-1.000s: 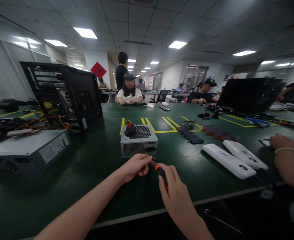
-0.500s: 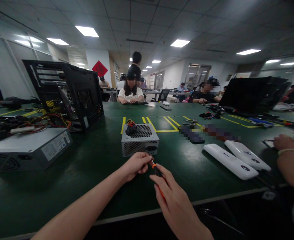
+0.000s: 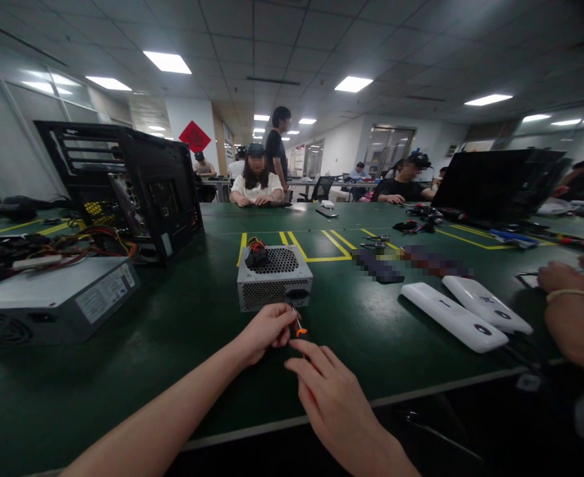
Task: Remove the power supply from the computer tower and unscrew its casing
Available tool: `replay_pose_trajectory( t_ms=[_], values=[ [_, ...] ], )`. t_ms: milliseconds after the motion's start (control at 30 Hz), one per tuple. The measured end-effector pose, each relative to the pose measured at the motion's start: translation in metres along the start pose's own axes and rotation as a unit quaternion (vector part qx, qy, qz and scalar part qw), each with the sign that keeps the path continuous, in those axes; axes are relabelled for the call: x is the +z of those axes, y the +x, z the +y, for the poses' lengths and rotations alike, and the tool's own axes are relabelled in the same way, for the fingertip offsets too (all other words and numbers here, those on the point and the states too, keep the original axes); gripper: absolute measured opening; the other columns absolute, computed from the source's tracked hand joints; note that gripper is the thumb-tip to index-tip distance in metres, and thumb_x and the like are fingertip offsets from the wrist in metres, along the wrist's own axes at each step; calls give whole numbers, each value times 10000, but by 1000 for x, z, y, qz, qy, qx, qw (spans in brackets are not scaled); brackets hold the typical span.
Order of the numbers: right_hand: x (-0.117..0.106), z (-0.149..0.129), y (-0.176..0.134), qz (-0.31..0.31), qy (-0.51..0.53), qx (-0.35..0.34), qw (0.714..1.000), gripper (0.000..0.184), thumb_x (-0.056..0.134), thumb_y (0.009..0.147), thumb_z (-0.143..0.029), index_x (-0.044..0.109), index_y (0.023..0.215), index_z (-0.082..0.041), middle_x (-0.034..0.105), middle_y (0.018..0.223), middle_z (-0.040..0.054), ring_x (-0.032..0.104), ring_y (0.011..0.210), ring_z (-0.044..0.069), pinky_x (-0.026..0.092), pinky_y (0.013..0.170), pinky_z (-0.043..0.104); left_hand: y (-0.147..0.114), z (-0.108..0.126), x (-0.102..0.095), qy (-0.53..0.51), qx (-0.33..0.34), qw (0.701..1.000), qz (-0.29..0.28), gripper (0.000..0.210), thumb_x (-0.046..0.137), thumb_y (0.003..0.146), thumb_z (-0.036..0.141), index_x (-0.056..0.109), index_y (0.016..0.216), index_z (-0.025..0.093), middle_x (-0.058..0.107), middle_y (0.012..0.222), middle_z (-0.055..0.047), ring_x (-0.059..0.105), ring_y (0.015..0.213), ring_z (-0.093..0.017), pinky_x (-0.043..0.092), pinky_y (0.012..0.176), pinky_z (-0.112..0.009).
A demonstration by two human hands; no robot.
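Note:
A small grey power supply unit [image 3: 274,289] sits in front of me on the green table, a bundle of coloured wires [image 3: 256,253] lying on its perforated top. Just before its socket side is my left hand [image 3: 266,331], thumb and fingers closed in a pinch at the metal shaft of a screwdriver [image 3: 300,330]. The shaft points toward the unit; whether its tip touches anything is hidden. My right hand [image 3: 334,397] is closed around the screwdriver's black and orange handle, which its fingers mostly cover.
At left stand a larger power supply [image 3: 53,298] and an open black computer case [image 3: 165,179]. Two white devices [image 3: 453,317] lie to the right, near another person's hands [image 3: 567,281]. A dark monitor-like panel [image 3: 485,182] stands farther back. Other people sit across the table.
My right hand's fingers have shifted on the screwdriver handle, with the index finger more bent. The left hand keeps its pinch. In the background, a standing person has turned and moved right.

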State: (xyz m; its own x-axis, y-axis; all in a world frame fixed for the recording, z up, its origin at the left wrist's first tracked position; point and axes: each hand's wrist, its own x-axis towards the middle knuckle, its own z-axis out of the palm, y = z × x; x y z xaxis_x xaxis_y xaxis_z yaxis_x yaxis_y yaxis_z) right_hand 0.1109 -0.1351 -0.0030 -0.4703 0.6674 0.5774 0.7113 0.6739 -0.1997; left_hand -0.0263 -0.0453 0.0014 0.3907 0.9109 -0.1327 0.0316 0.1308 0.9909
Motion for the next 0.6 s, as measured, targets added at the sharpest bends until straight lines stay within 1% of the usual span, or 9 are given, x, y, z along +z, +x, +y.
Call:
replay_pose_trajectory(
  t_ms=[100,233,300,367,433,467,600],
  values=[
    [1,0,1,-18,21,0,1000,291,392,757,-35,585,928,-170,570,1031,84,543,854,185,495,744,350,0,-3,0,33,10,999,4,223,467,784,347,519,749,134,434,401,76,287,282,-13,129,325,-156],
    [2,5,1,-9,53,3,999,275,385,767,-35,581,905,-169,571,979,72,522,837,175,474,740,341,-2,-2,1,40,12,999,16,207,454,795,315,528,762,125,488,446,52,308,285,-13,137,315,-153],
    [4,8,1,7,74,2,997,270,375,773,-34,573,900,-166,570,974,71,519,835,173,464,747,340,-2,2,0,9,3,1000,12,176,439,800,255,541,820,113,566,541,13,330,298,-12,159,312,-153],
    [6,10,0,33,86,0,996,261,367,778,-32,566,887,-161,572,965,73,519,838,171,457,754,337,0,6,-2,-38,-10,999,9,168,436,784,177,541,894,104,640,723,-49,377,332,-12,190,315,-151],
    [9,9,0,56,82,-1,995,252,359,787,-35,562,874,-155,574,963,78,519,831,169,454,747,330,2,8,-5,-80,-17,997,10,199,441,759,117,534,934,98,645,920,-104,420,375,-10,216,323,-146],
    [10,8,0,61,74,-2,995,250,355,791,-37,563,867,-153,574,965,80,518,827,169,454,741,328,4,8,-7,-92,-19,996,10,211,443,753,104,533,944,94,633,978,-121,428,387,-8,221,325,-143],
    [14,2,1,48,29,-12,998,246,364,784,-35,569,852,-153,572,954,79,509,836,180,446,735,338,8,3,-10,-109,-12,994,-2,239,450,758,107,526,985,103,611,1047,-135,427,399,-6,223,322,-139]
  ],
)
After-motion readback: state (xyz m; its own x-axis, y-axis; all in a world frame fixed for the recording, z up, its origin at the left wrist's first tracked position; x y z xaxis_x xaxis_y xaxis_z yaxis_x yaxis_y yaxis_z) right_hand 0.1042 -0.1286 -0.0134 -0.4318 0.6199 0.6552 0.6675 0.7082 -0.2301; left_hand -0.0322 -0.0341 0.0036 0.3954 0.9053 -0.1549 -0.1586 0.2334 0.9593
